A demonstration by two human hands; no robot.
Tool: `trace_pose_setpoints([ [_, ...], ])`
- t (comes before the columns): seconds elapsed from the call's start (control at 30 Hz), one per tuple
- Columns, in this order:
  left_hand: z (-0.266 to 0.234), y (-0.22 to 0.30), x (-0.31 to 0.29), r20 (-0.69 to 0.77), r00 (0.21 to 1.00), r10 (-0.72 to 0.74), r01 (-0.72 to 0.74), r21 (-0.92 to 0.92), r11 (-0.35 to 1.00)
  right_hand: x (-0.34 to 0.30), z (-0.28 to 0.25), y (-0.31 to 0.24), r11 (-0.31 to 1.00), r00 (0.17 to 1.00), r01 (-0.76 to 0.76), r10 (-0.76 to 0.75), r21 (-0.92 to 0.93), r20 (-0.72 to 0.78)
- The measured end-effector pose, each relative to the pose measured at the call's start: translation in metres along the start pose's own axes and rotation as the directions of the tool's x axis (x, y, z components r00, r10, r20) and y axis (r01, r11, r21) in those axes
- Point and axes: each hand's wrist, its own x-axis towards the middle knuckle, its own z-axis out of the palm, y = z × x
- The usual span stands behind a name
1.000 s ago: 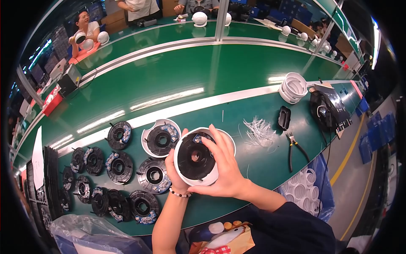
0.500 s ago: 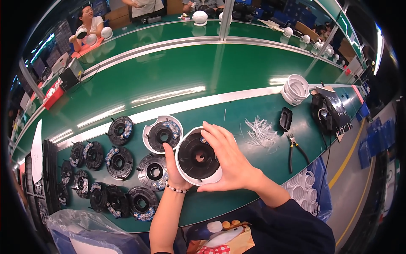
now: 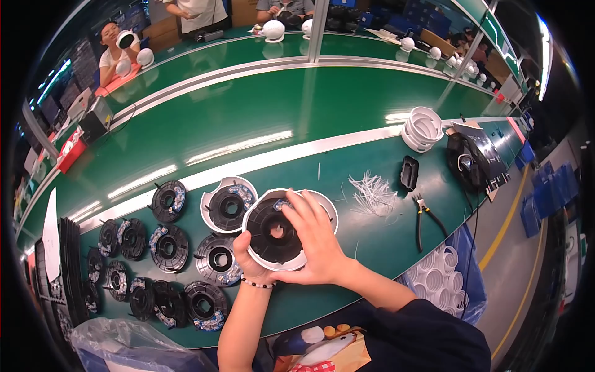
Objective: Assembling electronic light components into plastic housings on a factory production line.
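Between both hands I hold a white round housing with a black ribbed disc [image 3: 268, 239] inside it, tilted so that its centre hole shows. My left hand [image 3: 253, 265] grips its lower left rim, the thumb up along the side. The fingers of my right hand [image 3: 317, 245] reach over the disc near a small blue circuit board, and its palm presses the right side. Behind my right hand lies a white round part [image 3: 329, 209], mostly hidden. Just left of the held housing, a white housing [image 3: 206, 218] with a similar black disc rests on the green bench.
Several black discs [image 3: 168, 248] with circuit boards cover the bench's left part. To the right are white plastic strips [image 3: 372, 193], a black tray [image 3: 408, 173], cutting pliers [image 3: 420, 223] and stacked white rings [image 3: 423, 129]. A bag of white rings [image 3: 437, 279] sits by the bench edge.
The held housing and my hands have moved slightly left, and the view has shifted. My right fingers lie further over the disc. The white part behind my right hand has come into sight.
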Motion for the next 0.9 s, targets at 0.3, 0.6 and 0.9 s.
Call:
trace_pose_setpoints([
  [0.3, 0.005, 0.007, 0.006, -0.312, 0.95, -0.004, 0.009, 0.015, 1.0, 0.013, -0.022, 0.023, 0.893, 0.896, 0.431, -0.406, -0.13, 0.182],
  [0.6, -0.001, 0.013, 0.006, -0.217, 0.959, -0.184, 0.193, 0.021, 0.981, 0.044, -0.027, 0.047, 0.902, 0.903, 0.425, -0.416, -0.075, 0.112],
  [0.9, -0.009, 0.004, 0.005, -0.335, 0.904, -0.266, 0.264, -0.054, 0.963, 0.069, 0.004, 0.149, 0.885, 0.902, 0.414, -0.367, -0.212, 0.227],
])
